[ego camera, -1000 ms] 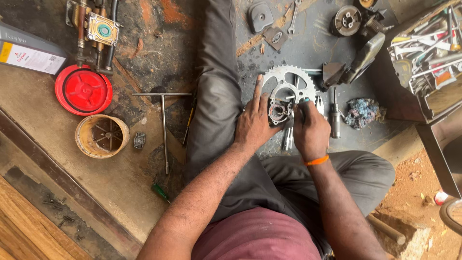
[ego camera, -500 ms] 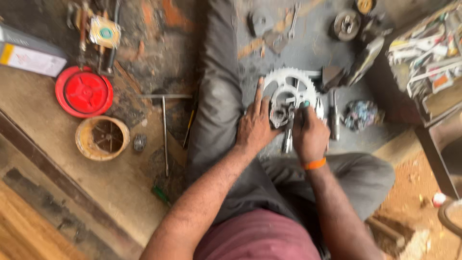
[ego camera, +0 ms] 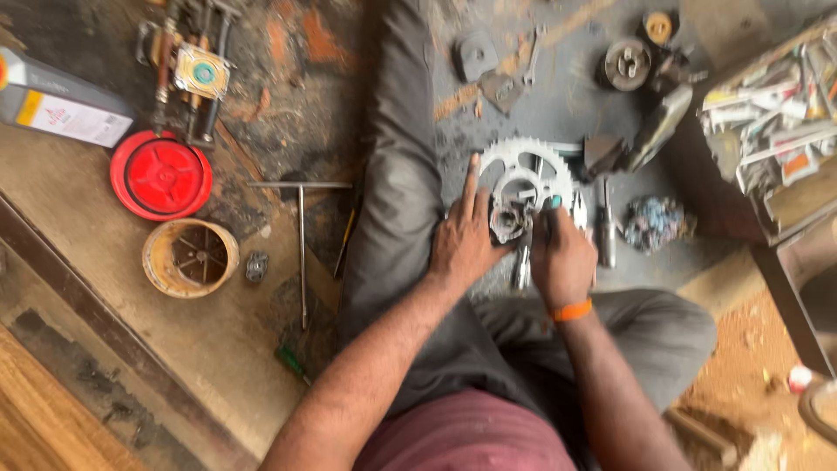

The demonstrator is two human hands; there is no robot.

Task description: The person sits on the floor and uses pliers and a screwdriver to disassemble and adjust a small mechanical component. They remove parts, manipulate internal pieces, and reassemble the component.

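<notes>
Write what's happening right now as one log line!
left hand: pressing on sprocket | right hand: gripping a small tool, tip at the hub | red lid: lying off to the left

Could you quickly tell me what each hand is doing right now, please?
Left hand: open, pressing on the sprocket.
Right hand: closed on a tool, kind unclear.

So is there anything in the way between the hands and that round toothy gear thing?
No, nothing visible is. The left hand lies flat on the toothed sprocket, one finger stretched along its rim. The right hand grips a tool, too blurred to name, at the small metal part on the sprocket's middle.
</notes>
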